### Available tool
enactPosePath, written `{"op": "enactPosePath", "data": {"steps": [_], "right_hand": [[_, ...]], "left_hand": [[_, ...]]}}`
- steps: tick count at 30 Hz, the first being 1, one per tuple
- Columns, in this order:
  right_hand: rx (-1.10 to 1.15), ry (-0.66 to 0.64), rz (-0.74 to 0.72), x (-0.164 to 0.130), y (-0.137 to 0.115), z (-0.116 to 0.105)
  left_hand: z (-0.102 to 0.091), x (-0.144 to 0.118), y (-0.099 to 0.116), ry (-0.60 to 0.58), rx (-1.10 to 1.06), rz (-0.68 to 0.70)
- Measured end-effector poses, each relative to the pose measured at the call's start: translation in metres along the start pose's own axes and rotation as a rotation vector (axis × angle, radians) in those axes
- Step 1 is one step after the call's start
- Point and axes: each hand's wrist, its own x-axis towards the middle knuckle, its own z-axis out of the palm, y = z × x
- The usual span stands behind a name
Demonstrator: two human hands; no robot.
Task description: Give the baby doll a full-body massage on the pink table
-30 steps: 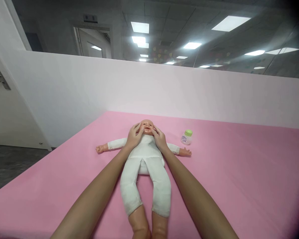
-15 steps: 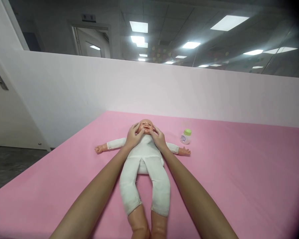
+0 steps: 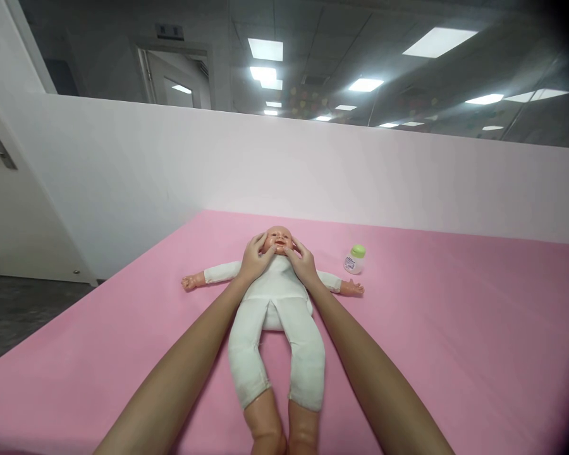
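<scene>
**Left hand (image 3: 254,260) and right hand (image 3: 305,264) are cupping the face (image 3: 279,236) of a doll (image 3: 277,282)**

The fingers (image 3: 258,242) are curving loosely along both sides of the head, and the thumbs (image 3: 290,254) are lying on the lower cheeks near the mouth. Neither hand is closing into a grip; how firmly they are pressing, I cannot tell.

Taking the face as the dial's centre, the left hand is sitting at eight o'clock, the right at four. The doll is lying face up, its legs (image 3: 306,360) pointing to six, its arms (image 3: 222,272) spreading toward eight and four, partly hidden behind the wrists.

A green-capped bottle (image 3: 354,262) is standing just past three, near the doll's hand but apart from it. Pink cloth (image 3: 431,316) is covering the table underneath, a white wall (image 3: 360,170) rising at twelve.

Uneven thumb pressure could be rolling the head aside; slippery plastic cheeks could be letting the thumbs skid. Leaning forearms could be dragging the soft body across the cloth, and a right elbow swinging outward could be toppling the bottle.
</scene>
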Motion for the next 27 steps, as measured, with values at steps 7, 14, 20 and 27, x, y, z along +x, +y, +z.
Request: {"op": "enactPosePath", "data": {"steps": [7,14,20,27], "right_hand": [[-0.001,0.005,0.002,-0.0009,-0.002,0.0006],[-0.002,-0.002,0.0,-0.0014,-0.0036,0.0],[-0.009,-0.005,-0.006,-0.0015,-0.0041,0.0],[-0.013,-0.006,-0.006,-0.0012,-0.0026,-0.0002]], "left_hand": [[0.0004,-0.0005,0.0008,0.006,-0.003,0.007],[0.0011,-0.0004,0.0,0.007,-0.008,0.002],[0.0018,-0.0007,-0.0015,0.01,-0.006,-0.001],[0.0009,0.0001,0.0,0.004,-0.011,-0.005]]}}
